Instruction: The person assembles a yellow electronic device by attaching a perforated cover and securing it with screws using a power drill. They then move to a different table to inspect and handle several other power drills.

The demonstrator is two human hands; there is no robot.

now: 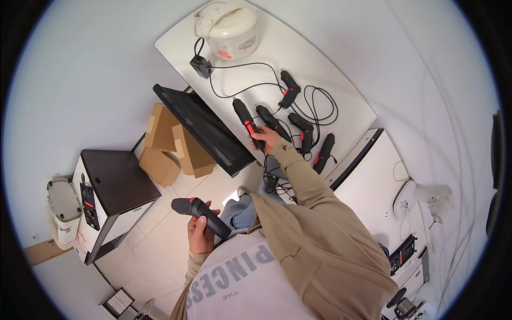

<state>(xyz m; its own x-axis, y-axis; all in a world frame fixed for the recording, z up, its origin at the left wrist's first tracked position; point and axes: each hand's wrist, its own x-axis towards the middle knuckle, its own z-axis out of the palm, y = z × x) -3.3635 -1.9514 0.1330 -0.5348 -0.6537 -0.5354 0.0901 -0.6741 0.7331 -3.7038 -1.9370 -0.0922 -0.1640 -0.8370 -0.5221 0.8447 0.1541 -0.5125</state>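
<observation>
My left hand [200, 233], low and in front of my body, is wrapped round a black pistol-shaped cordless screwdriver [212, 220] with a red trigger. Over the edge of the white table [314, 48], my right hand [265, 138] grips the lower end of a straight black cordless screwdriver [244, 113] with a red switch. Beside that hand lie more black-and-red drivers: a bent one [289, 90] farther back, one [273, 122] close by, another bent one [303, 132] to the right, and a straight one [324, 153] near the right edge.
A white rice cooker [234, 34] and a black power adapter [201, 66] stand at the table's far end. Black cables [322, 106] loop among the tools and hang off the edge. Left of the table are a black panel [205, 128], cardboard boxes [160, 128] and a dark-topped cabinet [117, 173].
</observation>
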